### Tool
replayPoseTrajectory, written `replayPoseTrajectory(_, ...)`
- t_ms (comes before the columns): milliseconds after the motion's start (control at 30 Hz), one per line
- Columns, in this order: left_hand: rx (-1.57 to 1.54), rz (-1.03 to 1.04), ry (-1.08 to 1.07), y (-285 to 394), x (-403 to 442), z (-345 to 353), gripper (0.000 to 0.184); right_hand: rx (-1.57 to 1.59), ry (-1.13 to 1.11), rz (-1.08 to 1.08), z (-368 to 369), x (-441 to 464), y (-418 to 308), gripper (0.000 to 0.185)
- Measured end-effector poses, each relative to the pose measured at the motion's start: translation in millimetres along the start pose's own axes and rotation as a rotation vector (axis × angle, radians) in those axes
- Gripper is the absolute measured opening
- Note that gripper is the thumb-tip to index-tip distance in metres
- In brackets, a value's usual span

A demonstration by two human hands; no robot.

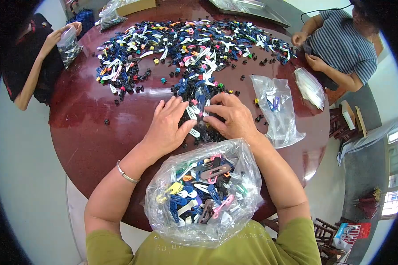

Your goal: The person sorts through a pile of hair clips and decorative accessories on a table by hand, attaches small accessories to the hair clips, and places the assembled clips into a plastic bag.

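Note:
A large pile of small hair clips (pixel 163 37) in white, blue, black and other colours spreads over the dark red round table (pixel 82 132). A narrow strip of the pile runs down between my hands. My left hand (pixel 166 123) lies at the strip's left side, fingers apart, its thumb near a white clip (pixel 194 133). On the right side my right hand (pixel 230 115) touches the clips with curved, parted fingers. Nothing is plainly held in either hand. Close to my body, a clear plastic bag (pixel 163 225) stands open, holding many mixed clips (pixel 214 172).
Right of my hands lie a bag with a few clips (pixel 278 121) and a stack of clear bags (pixel 310 86). A co-worker at left holds a filled bag (pixel 68 46); another co-worker (pixel 340 44) sits at right. A metal tray (pixel 269 13) is at the far edge.

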State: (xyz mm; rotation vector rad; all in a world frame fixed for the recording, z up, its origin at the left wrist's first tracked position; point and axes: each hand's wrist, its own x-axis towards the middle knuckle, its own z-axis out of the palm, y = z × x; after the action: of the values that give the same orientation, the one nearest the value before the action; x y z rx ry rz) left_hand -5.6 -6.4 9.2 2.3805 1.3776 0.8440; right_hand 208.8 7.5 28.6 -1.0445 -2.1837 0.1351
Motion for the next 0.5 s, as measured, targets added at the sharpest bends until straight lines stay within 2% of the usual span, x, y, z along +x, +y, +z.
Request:
replayPoseTrajectory(33,-0.009,0.001,-0.016,0.2,-0.3,-1.1,0.050,0.005,0.024,-0.006,-0.6,-0.1,-0.8,0.022)
replayPoseTrajectory(167,0.123,-0.077,-0.172,12.5,-0.6,-25.4,0.076,0.010,0.088,0.042,-8.0,-0.3,3.0,0.015)
replayPoseTrajectory(267,0.227,-0.138,-0.347,19.4,-3.1,-41.2,0.099,0.321,0.179,0.285,-15.3,-1.6,4.8,0.009)
replayPoseTrajectory(300,0.257,-0.135,-0.387,16.9,-5.0,-40.5,0.104,0.501,0.082,0.511,-23.1,-1.5,1.4,0.012)
replayPoseTrajectory(333,0.286,-0.134,-0.430,15.6,-5.9,-40.3,0.110,0.623,0.096,0.539,-29.6,-0.6,1.3,0.011)
replayPoseTrajectory(433,0.306,-0.128,-0.385,18.8,-3.4,-30.1,0.112,0.967,0.133,0.585,-49.7,0.0,-2.1,0.012)
replayPoseTrajectory(500,0.288,-0.090,-0.263,13.8,-3.0,-14.6,0.110,1.040,-0.034,0.401,-73.2,-1.8,-9.4,0.013)
